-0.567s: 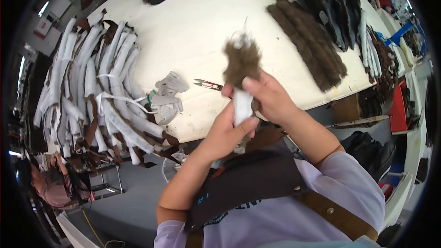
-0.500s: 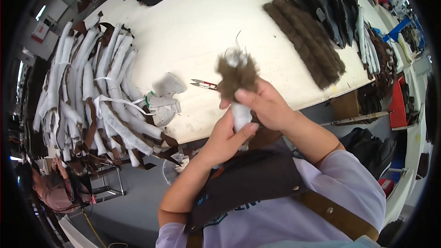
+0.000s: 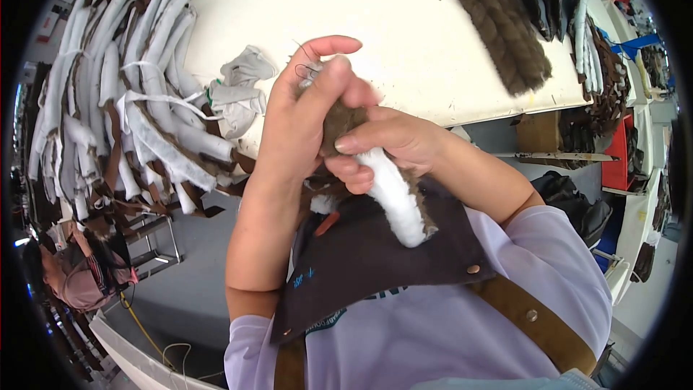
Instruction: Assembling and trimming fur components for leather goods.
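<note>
A brown fur strip with white padding on its back [image 3: 395, 202] is held in both hands in front of my apron. My left hand [image 3: 299, 115] wraps around its upper end, thumb raised and index finger curved over the top. A thin dark thread loops near those fingertips; whether a needle is there is too small to tell. My right hand [image 3: 390, 141] grips the strip just below, thumb pressed on the fur. From under that hand the white lower end hangs down over the dark apron [image 3: 382, 271].
Tied bundles of white-backed strips [image 3: 108, 101] lie on the white table [image 3: 404, 29] at left. Grey gloves [image 3: 242, 90] rest beside them. Long brown fur pieces [image 3: 498, 25] lie at the far right. A seated person [image 3: 79, 267] is at lower left.
The fur strip has come closer to my body and its white end now points down. My left hand has moved up to its top end. The red-handled snips are out of sight.
</note>
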